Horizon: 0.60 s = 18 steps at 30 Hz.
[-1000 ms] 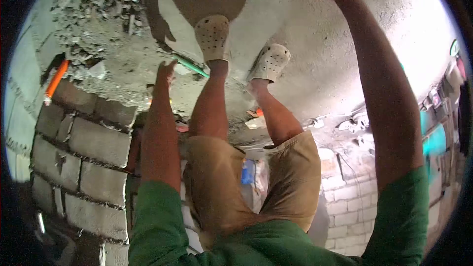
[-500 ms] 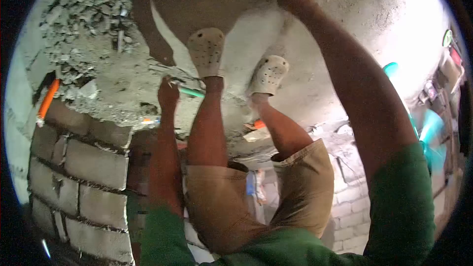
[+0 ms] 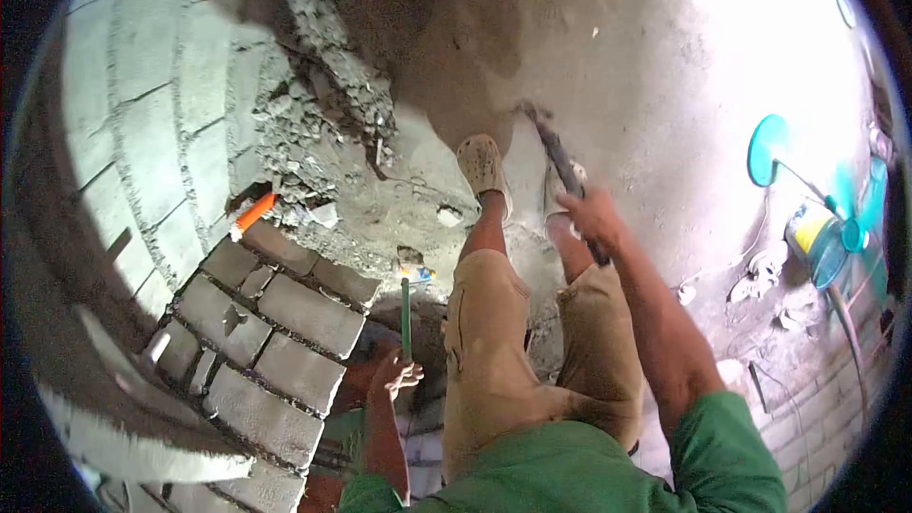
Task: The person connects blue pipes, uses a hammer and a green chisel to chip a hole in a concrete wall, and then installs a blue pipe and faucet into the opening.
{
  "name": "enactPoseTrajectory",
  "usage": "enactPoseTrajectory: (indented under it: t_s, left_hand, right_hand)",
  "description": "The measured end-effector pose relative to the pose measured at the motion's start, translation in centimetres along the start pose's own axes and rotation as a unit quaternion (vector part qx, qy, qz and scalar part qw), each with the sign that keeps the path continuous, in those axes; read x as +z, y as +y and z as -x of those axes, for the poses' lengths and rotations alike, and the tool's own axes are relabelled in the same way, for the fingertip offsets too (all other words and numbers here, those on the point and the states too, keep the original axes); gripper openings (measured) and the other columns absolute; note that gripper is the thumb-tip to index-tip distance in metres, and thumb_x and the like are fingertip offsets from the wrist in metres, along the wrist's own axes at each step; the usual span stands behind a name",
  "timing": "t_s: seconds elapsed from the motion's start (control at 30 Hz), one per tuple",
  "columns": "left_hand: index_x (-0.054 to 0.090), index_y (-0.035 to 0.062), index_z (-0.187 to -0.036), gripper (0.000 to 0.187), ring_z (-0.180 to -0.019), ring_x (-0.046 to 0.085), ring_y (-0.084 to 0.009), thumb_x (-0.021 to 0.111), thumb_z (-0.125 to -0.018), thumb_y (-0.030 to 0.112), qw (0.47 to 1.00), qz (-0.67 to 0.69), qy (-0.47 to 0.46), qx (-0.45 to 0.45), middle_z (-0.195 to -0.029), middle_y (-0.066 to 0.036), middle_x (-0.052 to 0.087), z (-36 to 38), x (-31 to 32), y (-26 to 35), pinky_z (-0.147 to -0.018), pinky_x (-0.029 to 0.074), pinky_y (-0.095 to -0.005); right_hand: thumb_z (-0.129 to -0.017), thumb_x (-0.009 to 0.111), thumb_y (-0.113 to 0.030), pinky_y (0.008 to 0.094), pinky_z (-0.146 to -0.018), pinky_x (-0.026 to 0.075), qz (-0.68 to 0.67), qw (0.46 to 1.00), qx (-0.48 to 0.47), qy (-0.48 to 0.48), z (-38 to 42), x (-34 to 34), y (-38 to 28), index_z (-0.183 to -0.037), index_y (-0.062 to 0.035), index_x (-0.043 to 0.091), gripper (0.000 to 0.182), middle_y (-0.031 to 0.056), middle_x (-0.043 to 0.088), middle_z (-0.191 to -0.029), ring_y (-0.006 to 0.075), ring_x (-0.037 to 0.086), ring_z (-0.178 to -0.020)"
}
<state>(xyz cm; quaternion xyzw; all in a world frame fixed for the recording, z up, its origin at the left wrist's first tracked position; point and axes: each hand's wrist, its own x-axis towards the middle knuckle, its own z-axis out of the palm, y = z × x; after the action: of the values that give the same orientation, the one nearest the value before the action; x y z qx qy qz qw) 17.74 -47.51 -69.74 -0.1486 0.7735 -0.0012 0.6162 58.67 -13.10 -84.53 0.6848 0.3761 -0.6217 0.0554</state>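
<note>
The left hand [image 3: 396, 376] is low down, with the bottom end of a green stick [image 3: 407, 318] in its grip. Its fingers are partly open and stick out to the right, away from the stick. The right hand [image 3: 594, 215] is higher up and is closed tight around a long dark tool [image 3: 558, 157].

The green stick is thin and straight, and points up from the left hand. The dark tool slants up and left from the right hand to a blurry end, so its shape there is hard to tell. Its other end pokes out below the hand. The tool passes in front of the right shoe [image 3: 566, 182]. The left shoe [image 3: 482, 169] is left of the tool.

Left of the left hand is the rough edge of a gray block wall [image 3: 302, 309]. Up and left of that hand are broken stones [image 3: 294, 138] and an orange thing [image 3: 254, 213]. Above and to the right of the right hand is a wide, bare stretch of floor [image 3: 646, 66]. A bucket [image 3: 819, 242] is well apart, to its right.
</note>
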Motion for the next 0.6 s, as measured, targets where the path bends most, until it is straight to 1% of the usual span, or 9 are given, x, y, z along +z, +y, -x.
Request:
enactPoseTrajectory:
  t_s: [0.1,0.13,0.2,0.23,0.3,0.4,0.53,0.57,0.6]
  left_hand:
    - [0.051,0.001,-0.122,0.043,-0.08,0.069,-0.0318,0.066,-0.087,0.02,0.99,-0.14,0.024,0.001,-0.096,-0.017,0.066,1.7,-3.9,-2.1,-0.066,0.056,-0.0449]
    - [0.051,0.001,-0.122,0.043,-0.08,0.069,-0.0318,0.066,-0.087,0.02,0.992,-0.12,0.032,0.027,-0.096,-0.017,0.066,3.0,-2.9,-2.1,-0.066,0.056,-0.0449]
    - [0.053,0.0059,-0.123,0.039,-0.083,0.066,-0.0362,0.062,-0.088,0.021,0.795,-0.486,0.304,0.196,-0.091,-0.018,0.063,8.6,0.5,-2.6,-0.069,0.055,-0.0482]
    - [0.055,0.0155,-0.125,0.039,-0.09,0.063,-0.0413,0.061,-0.088,0.028,0.667,-0.638,0.206,0.326,-0.094,-0.019,0.061,15.9,2.5,2.0,-0.077,0.053,-0.05]
    - [0.056,0.0191,-0.122,0.038,-0.095,0.063,-0.0405,0.06,-0.089,0.036,0.691,-0.337,0.354,0.533,-0.104,-0.02,0.06,23.7,5.7,2.9,-0.083,0.051,-0.0475]
    - [0.056,0.0088,-0.12,0.036,-0.095,0.062,-0.0285,0.059,-0.094,0.033,0.908,-0.101,0.093,0.396,-0.107,-0.015,0.061,34.0,6.8,5.4,-0.082,0.048,-0.0396]
    - [0.056,0.0035,-0.12,0.034,-0.107,0.053,-0.0151,0.06,-0.094,0.025,0.805,-0.048,0.092,0.584,-0.106,-0.005,0.061,42.8,4.6,5.5,-0.09,0.043,-0.0318]
    - [0.056,0.0022,-0.119,0.033,-0.098,0.058,-0.0155,0.06,-0.093,0.023,0.676,-0.071,0.192,0.707,-0.103,-0.005,0.061,42.4,2.8,4.9,-0.086,0.047,-0.0306]
    - [0.057,0.0027,-0.117,0.031,-0.083,0.061,-0.0143,0.062,-0.092,0.02,0.757,0.184,0.049,0.625,-0.096,-0.005,0.061,44.2,1.1,4.5,-0.078,0.05,-0.0296]
  right_hand:
    - [-0.084,0.063,-0.034,0.0393,-0.059,0.048,-0.073,0.993,-0.089,-0.034,9.5,-2.0,0.7,-0.089,0.004,0.063,0.039,0.0189,0.061,-0.067,0.0232,0.061,-0.063]
    - [-0.085,0.061,-0.035,0.0383,-0.057,0.047,-0.071,0.997,-0.001,-0.03,13.3,-3.4,-2.0,-0.085,0.0034,0.062,0.038,0.0142,0.058,-0.063,0.0219,0.058,-0.061]
    - [-0.085,0.063,-0.03,0.0344,-0.049,0.041,-0.052,0.998,-0.013,-0.03,18.2,-4.1,1.0,-0.074,-0.002,0.06,0.03,0.0027,0.052,-0.059,0.0132,0.047,-0.053]
    - [-0.086,0.063,-0.026,0.0318,-0.044,0.039,-0.055,0.996,-0.044,-0.051,20.3,-5.2,0.9,-0.067,-0.0049,0.057,0.029,0.0017,0.051,-0.056,0.0115,0.046,-0.048]
    - [-0.089,0.06,-0.026,0.0312,-0.037,0.038,-0.101,0.992,-0.003,-0.079,24.9,-6.7,-0.7,-0.06,-0.0095,0.048,0.036,0.0019,0.049,-0.052,0.0145,0.048,-0.04]
    - [-0.091,0.058,-0.027,0.0316,-0.034,0.037,-0.137,0.985,-0.075,-0.077,29.7,-8.9,-1.3,-0.068,-0.0094,0.049,0.03,0.0027,0.045,-0.05,0.015,0.044,-0.035]
    - [-0.093,0.058,-0.032,0.0295,-0.031,0.036,-0.178,0.973,-0.126,-0.075,33.5,-12.0,-3.6,-0.075,-0.0123,0.044,0.03,0.0002,0.039,-0.049,0.0138,0.041,-0.034]
    - [-0.094,0.059,-0.034,0.0284,-0.03,0.035,-0.23,0.957,-0.161,-0.077,36.2,-12.9,-5.7,-0.076,-0.0132,0.042,0.032,-0.0011,0.037,-0.049,0.013,0.04,-0.034]
    - [-0.094,0.059,-0.034,0.0284,-0.03,0.035,-0.22,0.957,-0.173,-0.075,37.0,-13.8,-6.7,-0.076,-0.0132,0.042,0.032,-0.0011,0.037,-0.049,0.013,0.04,-0.034]
